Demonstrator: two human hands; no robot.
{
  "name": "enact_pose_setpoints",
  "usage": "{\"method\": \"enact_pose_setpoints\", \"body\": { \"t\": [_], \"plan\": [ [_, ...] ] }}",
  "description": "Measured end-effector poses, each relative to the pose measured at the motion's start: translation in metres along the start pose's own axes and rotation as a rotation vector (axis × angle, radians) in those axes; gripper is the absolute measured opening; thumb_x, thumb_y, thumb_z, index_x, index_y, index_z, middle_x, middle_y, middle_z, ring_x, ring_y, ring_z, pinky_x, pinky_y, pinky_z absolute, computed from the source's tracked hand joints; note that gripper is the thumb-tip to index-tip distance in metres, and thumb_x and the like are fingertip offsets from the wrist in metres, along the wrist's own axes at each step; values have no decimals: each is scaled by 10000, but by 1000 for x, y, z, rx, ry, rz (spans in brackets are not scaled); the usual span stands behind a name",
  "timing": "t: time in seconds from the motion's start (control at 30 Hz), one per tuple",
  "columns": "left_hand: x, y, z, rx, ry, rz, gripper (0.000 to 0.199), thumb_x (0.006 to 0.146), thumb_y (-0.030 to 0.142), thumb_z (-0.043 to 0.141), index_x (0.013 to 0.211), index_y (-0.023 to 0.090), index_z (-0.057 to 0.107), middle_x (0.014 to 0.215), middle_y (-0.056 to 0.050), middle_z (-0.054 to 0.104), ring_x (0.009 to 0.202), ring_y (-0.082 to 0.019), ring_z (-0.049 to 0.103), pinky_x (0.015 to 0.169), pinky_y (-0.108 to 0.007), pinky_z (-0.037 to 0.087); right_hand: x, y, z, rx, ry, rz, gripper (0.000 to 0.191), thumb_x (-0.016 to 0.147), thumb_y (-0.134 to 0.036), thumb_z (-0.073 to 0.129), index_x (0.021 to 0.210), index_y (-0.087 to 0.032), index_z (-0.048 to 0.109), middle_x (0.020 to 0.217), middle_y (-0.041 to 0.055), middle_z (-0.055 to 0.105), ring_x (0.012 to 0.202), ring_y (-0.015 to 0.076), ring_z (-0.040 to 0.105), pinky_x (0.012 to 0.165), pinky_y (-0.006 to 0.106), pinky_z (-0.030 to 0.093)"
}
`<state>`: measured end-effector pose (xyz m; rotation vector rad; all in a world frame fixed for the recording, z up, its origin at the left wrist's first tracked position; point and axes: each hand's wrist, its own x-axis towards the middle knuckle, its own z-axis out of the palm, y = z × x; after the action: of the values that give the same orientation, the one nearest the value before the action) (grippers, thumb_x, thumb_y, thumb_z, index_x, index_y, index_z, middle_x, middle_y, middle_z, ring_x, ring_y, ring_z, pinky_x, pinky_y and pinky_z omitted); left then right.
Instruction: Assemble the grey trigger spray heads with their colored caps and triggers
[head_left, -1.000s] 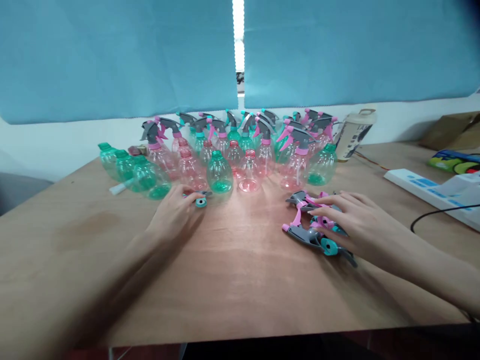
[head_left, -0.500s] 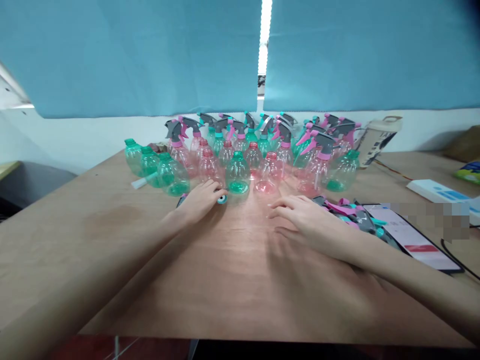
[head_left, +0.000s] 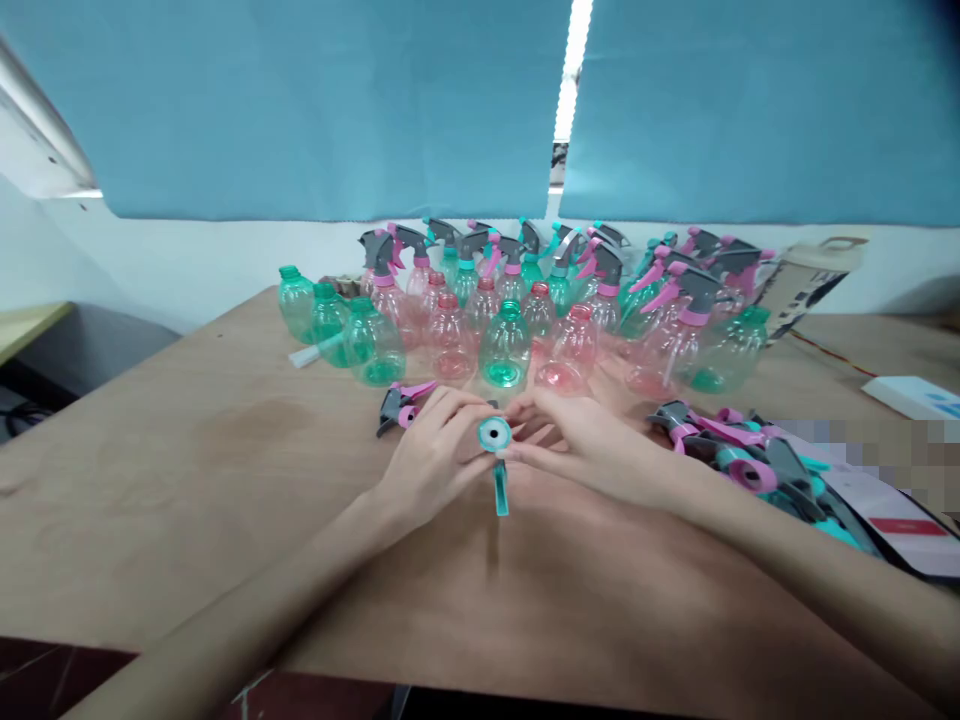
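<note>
Between my two hands is a spray trigger head [head_left: 495, 435] with a teal collar, its round opening facing me and its teal trigger pointing down. My left hand [head_left: 439, 450] grips it from the left, fingers closed around its side. From the right, the fingertips of my right hand [head_left: 570, 440] press on it too; parts of those fingers are hidden behind the collar. Just beyond stands an uncapped green bottle [head_left: 505, 350], and beside it a tilted pink bottle [head_left: 570, 350]. A grey and pink spray head [head_left: 405, 408] lies left of my left hand.
Several bottles with spray heads fitted stand behind, such as a pink one [head_left: 671, 345]. A pile of loose spray heads [head_left: 750, 465] lies at the right, near a device with a pale screen [head_left: 877, 500]. A beige cup [head_left: 810, 285] stands at the back right.
My left hand has brought the teal spray head to the right and nearer to me. My right hand has moved in and now touches it. The view has shifted slightly.
</note>
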<state>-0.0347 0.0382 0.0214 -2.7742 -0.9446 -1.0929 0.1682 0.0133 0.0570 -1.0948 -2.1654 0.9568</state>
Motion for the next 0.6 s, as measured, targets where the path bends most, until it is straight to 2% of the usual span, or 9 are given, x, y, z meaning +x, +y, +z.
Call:
{"method": "enact_pose_setpoints", "body": {
  "t": [0.1,0.2,0.37,0.5,0.6],
  "plan": [
    [-5,-3,3,1,83,-11,256,810,300,638,1035,191,581,913,-46,569,860,-189,518,832,-386,442,6,-3,4,125,-3,-3,237,857,-345,545,1024,-192,478,992,61,639,874,166,640,759,341,528],
    [-8,-5,2,2,141,9,272,792,283,662,1041,192,598,852,-38,548,804,-178,498,751,-351,463,11,-2,5,213,-40,0,168,873,-335,516,967,-203,470,953,38,628,887,165,627,757,343,517],
    [-10,-4,-1,-53,164,32,264,795,249,661,1045,191,600,897,-51,586,825,-174,507,713,-323,488,24,1,5,280,-99,-8,162,847,-223,538,912,-220,389,893,5,621,857,150,620,725,313,500],
    [-10,-4,-3,-99,128,8,312,782,251,676,1081,219,592,960,-44,654,881,-186,520,757,-340,504,30,1,2,274,-179,12,264,825,-174,545,1013,-234,370,914,8,637,861,166,624,716,325,504],
    [-10,-3,-2,-119,106,3,322,782,255,676,1090,221,589,940,-35,680,873,-186,524,749,-337,509,28,1,1,218,-181,41,340,824,-190,544,1112,-239,369,898,3,642,887,176,618,759,351,498]
  ]
}}
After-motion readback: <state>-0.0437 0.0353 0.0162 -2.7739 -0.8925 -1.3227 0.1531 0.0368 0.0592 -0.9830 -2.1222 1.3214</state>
